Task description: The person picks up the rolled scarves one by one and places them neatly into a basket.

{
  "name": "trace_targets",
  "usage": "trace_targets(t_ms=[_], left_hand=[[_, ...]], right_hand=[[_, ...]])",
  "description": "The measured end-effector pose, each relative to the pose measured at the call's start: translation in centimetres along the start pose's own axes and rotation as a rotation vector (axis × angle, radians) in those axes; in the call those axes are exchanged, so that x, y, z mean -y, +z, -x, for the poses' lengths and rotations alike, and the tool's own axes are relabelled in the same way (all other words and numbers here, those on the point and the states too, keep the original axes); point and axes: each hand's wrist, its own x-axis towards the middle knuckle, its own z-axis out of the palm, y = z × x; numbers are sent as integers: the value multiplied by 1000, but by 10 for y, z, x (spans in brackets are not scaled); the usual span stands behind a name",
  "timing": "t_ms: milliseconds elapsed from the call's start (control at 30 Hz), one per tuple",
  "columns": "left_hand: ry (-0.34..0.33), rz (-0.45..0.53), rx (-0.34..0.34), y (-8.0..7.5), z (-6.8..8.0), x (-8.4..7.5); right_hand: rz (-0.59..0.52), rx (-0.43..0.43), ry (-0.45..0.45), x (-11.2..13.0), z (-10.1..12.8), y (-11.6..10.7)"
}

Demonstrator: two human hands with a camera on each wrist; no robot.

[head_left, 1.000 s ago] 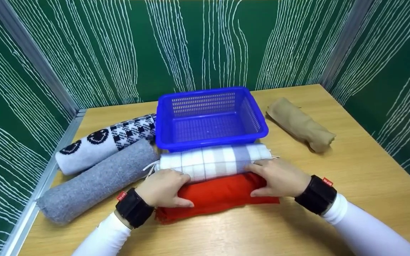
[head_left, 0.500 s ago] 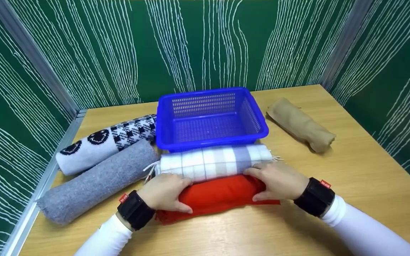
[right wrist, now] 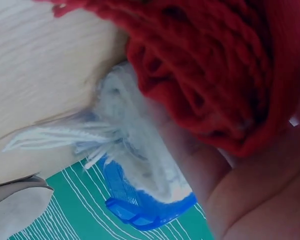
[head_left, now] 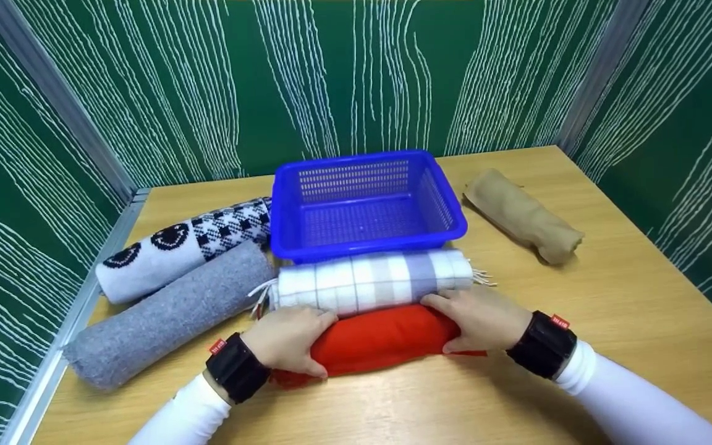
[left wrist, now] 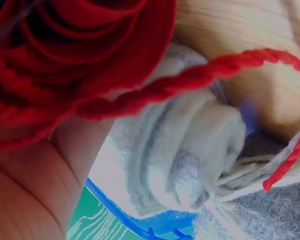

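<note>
While both hands clasp its ends in the head view, the red scarf roll [head_left: 381, 337] could loosen if either grip slackens; left hand [head_left: 287, 340] and right hand [head_left: 483, 318] curl around it, beside the checked roll [head_left: 371, 279]. Left wrist view: a red fringe strand [left wrist: 200, 77] dangles and could snag. Right wrist view: red coils [right wrist: 215, 65] sit against the palm.
</note>
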Motion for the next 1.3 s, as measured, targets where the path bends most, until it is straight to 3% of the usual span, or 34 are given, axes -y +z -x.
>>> trace_targets(t_ms=[600,1300], left_hand=[[-26,4,33,0,1,-3],[-31,-19,27,4,1,-6]], right_hand=[[-32,85,12,1,-1,-2],[-32,23,5,3,-4,7]])
